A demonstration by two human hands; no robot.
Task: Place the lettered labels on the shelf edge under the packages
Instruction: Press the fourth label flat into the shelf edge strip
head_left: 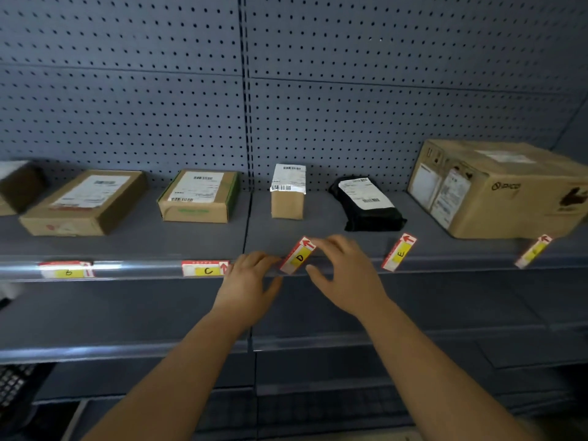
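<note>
My forearms: bare, both reaching up from the bottom of the view toward the shelf edge.
Lower shelf [127, 348]: beneath my forearms, nearer to me than either grip.
Left grip [251, 275]: on the shelf edge, fingertips against the lower end of label D. Through the blur I cannot tell whether they pinch it.
Right grip [343, 272]: fingers spread apart, fingertips by the upper end of label D, thumb stretched out below it, clamped on nothing I can see.
Label D [297, 256]: between my two grips, tilted, lower end at the shelf edge, red arrow end up and to the right.
Shelf edge [143, 267]: runs out to both sides of my grips.
Label C [206, 268]: just left of my left grip, lying flat along the edge.
Label B [66, 270]: well left of C, also flat.
Label E [399, 253]: right of my right grip, tilted like D.
Last label [534, 251]: far right, tilted, letter unreadable.
Small upright box [288, 192]: straight beyond label D.
Black bag [366, 202]: beyond my right grip.
Large box [502, 186]: far right, behind the last label.
Green-edged box [199, 195]: beyond and left of my left grip, behind C.
Flat box [86, 202]: behind B.
Pegboard [350, 90]: behind everything.
</note>
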